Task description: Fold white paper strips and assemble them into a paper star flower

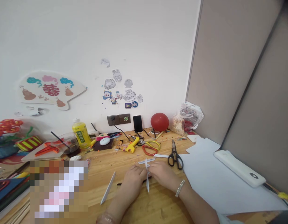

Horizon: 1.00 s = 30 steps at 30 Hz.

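Note:
My left hand (132, 181) and my right hand (162, 175) rest close together on the wooden table (144, 205), fingers pinched on a narrow folded white paper strip (147, 174) that stands on edge between them. A silver bracelet (180, 188) circles my right wrist. Another white paper strip (108, 187) lies flat to the left of my left hand. A third strip (146, 161) lies just beyond the hands. Black scissors (175, 156) lie shut to the right of my right hand.
Large white paper sheets (211, 180) cover the table's right side, with a white power bank (239, 168) on them. Along the wall stand a yellow glue gun (132, 145), red balloon (159, 122), black phone (137, 123), yellow bottle (81, 133), white mouse (104, 141) and craft clutter.

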Available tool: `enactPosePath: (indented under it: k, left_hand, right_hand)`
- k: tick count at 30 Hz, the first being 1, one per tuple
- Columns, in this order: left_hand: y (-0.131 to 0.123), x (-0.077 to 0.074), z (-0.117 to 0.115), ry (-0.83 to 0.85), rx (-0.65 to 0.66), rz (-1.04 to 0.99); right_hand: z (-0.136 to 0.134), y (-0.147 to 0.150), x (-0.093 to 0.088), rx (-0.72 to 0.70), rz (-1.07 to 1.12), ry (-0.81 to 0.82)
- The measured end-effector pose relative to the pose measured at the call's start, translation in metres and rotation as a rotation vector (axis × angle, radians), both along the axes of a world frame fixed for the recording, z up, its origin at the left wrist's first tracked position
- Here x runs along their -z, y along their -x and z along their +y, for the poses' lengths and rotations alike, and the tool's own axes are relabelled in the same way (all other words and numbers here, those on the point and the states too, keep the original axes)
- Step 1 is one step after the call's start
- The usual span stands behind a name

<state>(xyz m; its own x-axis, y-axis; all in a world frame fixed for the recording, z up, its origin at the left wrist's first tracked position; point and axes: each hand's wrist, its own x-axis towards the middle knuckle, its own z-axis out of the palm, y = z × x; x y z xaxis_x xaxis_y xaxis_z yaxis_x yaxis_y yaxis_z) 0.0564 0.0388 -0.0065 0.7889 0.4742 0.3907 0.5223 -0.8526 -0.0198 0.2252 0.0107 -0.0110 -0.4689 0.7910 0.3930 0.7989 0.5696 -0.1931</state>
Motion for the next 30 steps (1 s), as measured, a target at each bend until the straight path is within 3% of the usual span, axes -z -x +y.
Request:
enactPosePath:
  k: [4,13,23,30]
  left_hand:
    - [0.005,-0.002,0.003,0.089,0.006,-0.002]
    - [0.020,-0.024,0.001,0.134,-0.102,0.014]
    - [0.029,0.002,0.023,0.026,-0.056,-0.121]
    - [0.030,-0.005,0.013,0.127,-0.070,-0.168]
  right_hand:
    - [0.001,-0.004,-0.003,-0.035,0.071,0.081]
    - [0.001,-0.014,-0.013,0.008,0.204,0.137]
    - [0.002,-0.025,-0.013,0.136,0.378,0.197]
    - [-0.001,-0.023,-0.015,0.107,0.504,0.232]
